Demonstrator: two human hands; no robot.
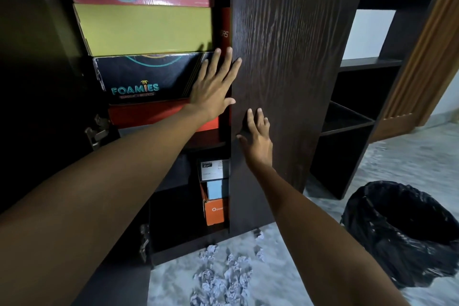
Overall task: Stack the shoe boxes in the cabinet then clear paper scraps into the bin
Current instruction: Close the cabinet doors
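Resting both hands flat with fingers straight, left hand [214,87] across boxes [149,77] and door [293,69], right hand [257,134] on the door; scraps [223,278] are lying below on the floor, bin [402,233] nearer the right

- An open dark shelving unit [347,126] stands off to the right of the right hand, its compartments in shadow.
- A white panel [367,35] shows behind that unit's upper shelf, higher than both hands.
- A ribbed wooden door frame [427,57] runs up the far right edge.
- Grey marbled floor [409,161] spreads below and to the right of the hands.
- Metal hinges [95,131] sit on the dark panel left of the left forearm.
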